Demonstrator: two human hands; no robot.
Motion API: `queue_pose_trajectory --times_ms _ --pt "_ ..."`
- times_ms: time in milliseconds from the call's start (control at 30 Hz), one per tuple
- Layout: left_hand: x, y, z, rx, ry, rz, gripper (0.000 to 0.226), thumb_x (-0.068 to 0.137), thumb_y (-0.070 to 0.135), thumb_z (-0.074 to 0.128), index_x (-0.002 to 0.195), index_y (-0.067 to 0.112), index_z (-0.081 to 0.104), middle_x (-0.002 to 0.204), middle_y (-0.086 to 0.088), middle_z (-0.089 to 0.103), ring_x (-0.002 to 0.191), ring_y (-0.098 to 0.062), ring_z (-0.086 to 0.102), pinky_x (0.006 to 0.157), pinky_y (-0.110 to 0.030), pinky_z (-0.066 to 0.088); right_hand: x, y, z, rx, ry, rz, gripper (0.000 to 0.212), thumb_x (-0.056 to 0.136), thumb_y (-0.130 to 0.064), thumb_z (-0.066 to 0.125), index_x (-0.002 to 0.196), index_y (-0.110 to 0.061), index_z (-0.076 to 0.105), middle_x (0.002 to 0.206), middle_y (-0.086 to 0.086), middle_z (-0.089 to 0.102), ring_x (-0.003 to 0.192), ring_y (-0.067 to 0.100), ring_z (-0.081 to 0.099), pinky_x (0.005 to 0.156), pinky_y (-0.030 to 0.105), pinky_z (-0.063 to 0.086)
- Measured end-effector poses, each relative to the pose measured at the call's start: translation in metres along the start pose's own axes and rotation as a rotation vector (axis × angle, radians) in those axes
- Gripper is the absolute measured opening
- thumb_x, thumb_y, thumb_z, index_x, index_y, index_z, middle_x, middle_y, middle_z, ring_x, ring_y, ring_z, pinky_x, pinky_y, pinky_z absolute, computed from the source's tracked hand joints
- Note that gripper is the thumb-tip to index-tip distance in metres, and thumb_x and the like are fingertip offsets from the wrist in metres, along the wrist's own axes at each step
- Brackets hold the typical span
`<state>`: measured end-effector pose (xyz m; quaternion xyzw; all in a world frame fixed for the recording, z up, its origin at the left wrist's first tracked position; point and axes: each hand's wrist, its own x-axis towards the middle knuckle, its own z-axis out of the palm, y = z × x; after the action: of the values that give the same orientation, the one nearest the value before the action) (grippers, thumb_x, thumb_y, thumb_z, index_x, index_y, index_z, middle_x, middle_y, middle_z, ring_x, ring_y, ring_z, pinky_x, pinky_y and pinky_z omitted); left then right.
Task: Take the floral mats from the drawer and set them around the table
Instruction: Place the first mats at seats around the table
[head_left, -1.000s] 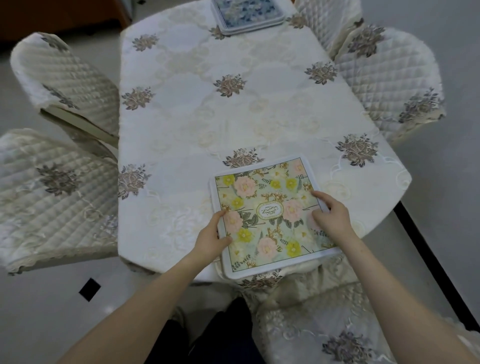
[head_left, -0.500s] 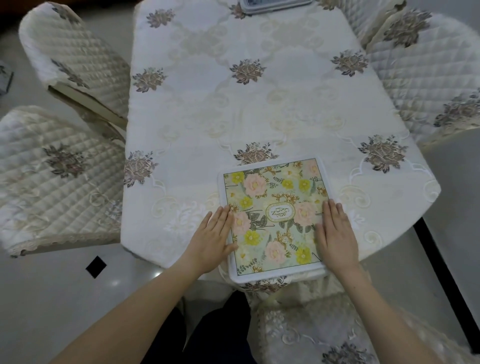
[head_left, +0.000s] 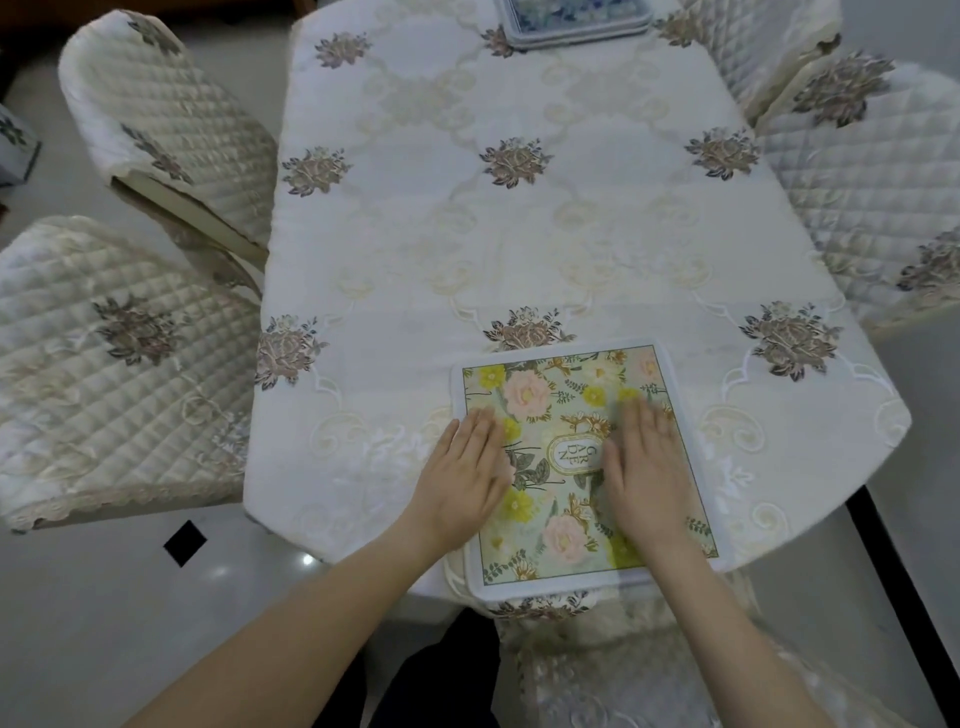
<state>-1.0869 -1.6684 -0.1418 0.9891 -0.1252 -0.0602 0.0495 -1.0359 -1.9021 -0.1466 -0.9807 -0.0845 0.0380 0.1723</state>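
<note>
Item: rectangular white-bordered mat printed with pink and yellow flowers (head_left: 571, 410), laid flat at the near end of the table draped in cream embroidered cloth (head_left: 519, 234). It is pressed by the left hand (head_left: 467, 467) and right hand (head_left: 644, 467), fingers straight and close together (nothing pinched). A second, bluish mat (head_left: 576, 21) is placed at the far end. Side places are judged still unset.

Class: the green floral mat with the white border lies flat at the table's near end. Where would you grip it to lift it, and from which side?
Pinch the green floral mat's white near edge, coming from the person's side: it seems to overhang the cloth-covered table.
</note>
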Motion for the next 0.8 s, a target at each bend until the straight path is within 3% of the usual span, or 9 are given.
queue_pose_trajectory --times_ms 100,167,233,433,567,800 --pt "0.037 0.000 -0.006 -0.012 -0.022 -0.065 0.065 0.097 0.043 0.012 0.149 0.003 0.019 0.157 -0.014 0.016 0.145 -0.029 0.013 0.117 -0.041 0.004 0.039 -0.033 0.003 0.097 -0.026 -0.135 0.061 0.099 -0.043 0.014 0.152 -0.012 0.017 0.159 0.003 0.015 0.146 0.013 0.003 0.119 0.027 -0.001" --pt "0.058 -0.004 -0.005 -0.001 -0.044 -0.097 0.070 0.093 0.044 -0.004 0.150 0.006 0.006 0.159 -0.011 0.002 0.147 -0.025 -0.001 0.119 -0.038 -0.004 0.061 -0.051 0.013 0.110 -0.059 -0.200 0.062 0.099 -0.043 0.011 0.152 -0.011 0.017 0.159 0.003 0.015 0.147 0.014 0.005 0.119 0.028 0.001" --pt "0.074 -0.005 0.003 -0.016 -0.046 -0.117 0.072 0.090 0.043 -0.008 0.151 0.007 0.003 0.159 -0.010 -0.001 0.147 -0.023 -0.005 0.119 -0.039 -0.005 0.075 -0.061 0.028 0.066 -0.095 -0.239 0.062 0.099 -0.042 0.009 0.152 -0.010 0.015 0.159 0.005 0.014 0.147 0.015 0.004 0.120 0.031 0.003" --pt "0.081 -0.006 0.031 -0.089 0.038 -0.125 0.063 0.098 0.039 0.012 0.150 0.003 0.014 0.158 -0.014 0.010 0.147 -0.025 0.004 0.119 -0.041 0.007 0.083 -0.045 0.049 -0.090 -0.113 -0.258 0.059 0.102 -0.043 0.013 0.153 -0.015 0.008 0.160 0.000 0.007 0.147 0.012 -0.002 0.120 0.033 -0.001" --pt "0.074 -0.019 0.028 -0.182 0.079 -0.121 0.066 0.098 0.042 0.022 0.151 0.004 0.012 0.159 -0.010 0.008 0.147 -0.019 0.001 0.120 -0.034 0.002 0.089 -0.007 0.030 -0.094 -0.108 -0.160 0.061 0.101 -0.046 0.011 0.153 -0.016 0.000 0.161 0.000 0.000 0.147 0.012 -0.006 0.120 0.034 -0.002" --pt "0.061 -0.042 0.026 -0.141 0.056 -0.164 0.066 0.097 0.042 0.021 0.151 0.006 0.009 0.159 -0.008 0.007 0.147 -0.018 0.002 0.119 -0.036 0.003 0.090 0.038 0.009 -0.094 -0.081 -0.080 0.062 0.100 -0.044 0.013 0.153 -0.013 0.006 0.161 0.004 0.005 0.148 0.013 -0.001 0.120 0.035 0.002"
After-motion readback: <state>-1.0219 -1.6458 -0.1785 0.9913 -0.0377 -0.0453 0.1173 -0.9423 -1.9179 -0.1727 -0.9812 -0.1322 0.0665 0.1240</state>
